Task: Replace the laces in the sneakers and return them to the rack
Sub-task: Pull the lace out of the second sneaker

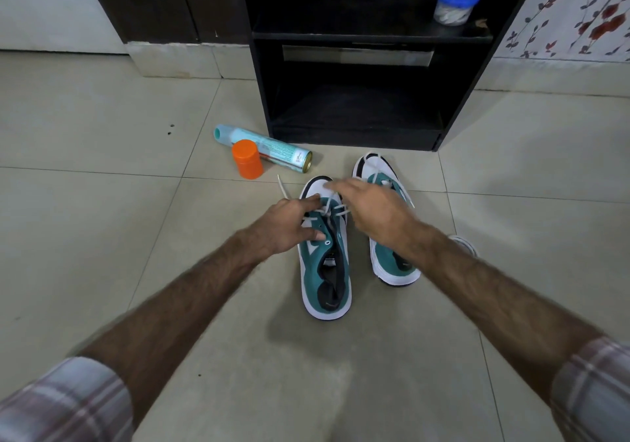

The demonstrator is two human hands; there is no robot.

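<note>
Two white and teal sneakers stand side by side on the tiled floor, toes toward the black rack (358, 134). My left hand (289, 223) rests on the left sneaker (325, 271), fingers closed on its white lace (283, 189), whose free end sticks up to the left. My right hand (371, 209) hovers over the toe area of the left sneaker, fingers spread, partly hiding the right sneaker (392, 264). The left sneaker's lace crosses only the front eyelets; the rear eyelets are bare.
A teal spray can (269, 148) lies on its side left of the rack, with an orange jar (248, 159) in front of it. A blue-lidded plastic tub (455, 3) sits on the rack's upper shelf. A floral curtain (579, 11) hangs at the right.
</note>
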